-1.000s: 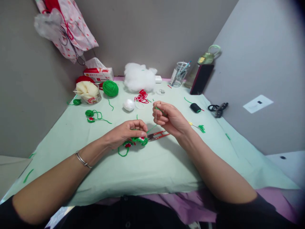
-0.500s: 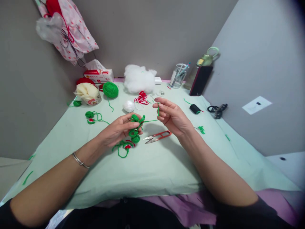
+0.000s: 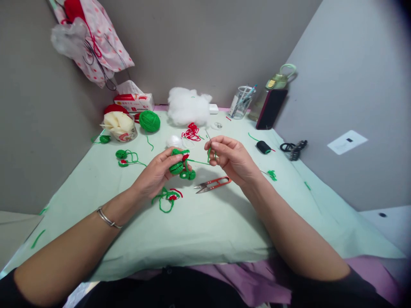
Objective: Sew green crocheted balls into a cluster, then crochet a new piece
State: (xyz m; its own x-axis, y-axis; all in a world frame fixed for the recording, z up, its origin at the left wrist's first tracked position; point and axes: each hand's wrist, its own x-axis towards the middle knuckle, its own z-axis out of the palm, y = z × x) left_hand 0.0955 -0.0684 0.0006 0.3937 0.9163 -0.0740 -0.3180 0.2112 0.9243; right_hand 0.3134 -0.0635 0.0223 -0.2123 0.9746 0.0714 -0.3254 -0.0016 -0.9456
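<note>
My left hand (image 3: 160, 167) is closed on a green crocheted piece (image 3: 176, 168) with a red patch, its small round parts hanging below the fingers. Across from it, my right hand (image 3: 226, 154) pinches a thin needle (image 3: 208, 135) that points up and away. A strand of green yarn (image 3: 199, 161) stretches between the crocheted piece and the right fingers. Orange-handled thread snips (image 3: 212, 185) lie on the table just below the right hand. Nearer me rests another small green and red crocheted piece (image 3: 172, 196) with loose yarn tails.
Behind the hands are white stuffing (image 3: 189, 107), a white yarn ball (image 3: 174, 141), tangled red yarn (image 3: 192, 131) and a green yarn ball (image 3: 149, 121). A glass of pens (image 3: 241, 102), a phone (image 3: 272, 109) and a black thread spool (image 3: 263, 147) stand to the right.
My left hand has turned the crocheted piece, so its red patch now shows, and lifted it slightly. My right hand has shifted a little left and down, and more of the needle shows.
</note>
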